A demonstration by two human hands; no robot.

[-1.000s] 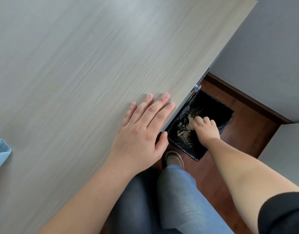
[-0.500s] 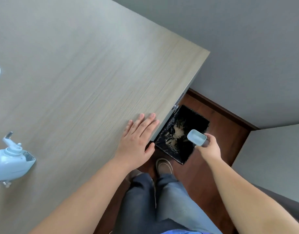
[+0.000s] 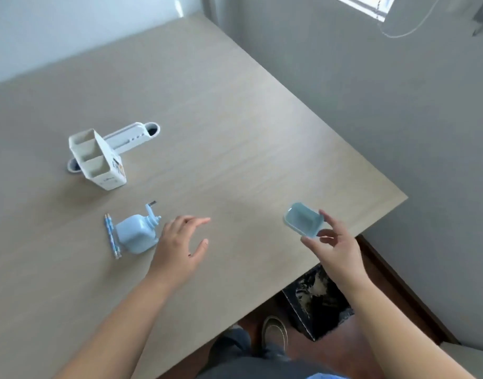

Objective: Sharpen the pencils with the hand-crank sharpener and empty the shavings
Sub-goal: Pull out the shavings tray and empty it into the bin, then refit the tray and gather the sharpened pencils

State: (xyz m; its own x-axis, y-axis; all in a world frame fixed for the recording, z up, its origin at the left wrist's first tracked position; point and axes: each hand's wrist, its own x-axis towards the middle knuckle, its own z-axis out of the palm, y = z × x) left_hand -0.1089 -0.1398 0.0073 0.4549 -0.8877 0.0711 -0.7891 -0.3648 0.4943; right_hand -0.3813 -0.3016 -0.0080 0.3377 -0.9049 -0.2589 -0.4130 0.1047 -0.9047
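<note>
Filling most of the view, a pale wood-grain table (image 3: 234,132) stands against grey walls, with a bin (image 3: 316,305) lined in black on the brown floor by its near corner. On the table a blue sharpener (image 3: 135,233) sits with two pencils (image 3: 112,236) lying just beside it, and a white organizer (image 3: 98,157) farther back. The left hand (image 3: 180,247) hovers near the sharpener, fingers spread and released. The right hand (image 3: 333,247) grasps the blue shavings tray (image 3: 303,219) with its fingertips above the table edge.
</note>
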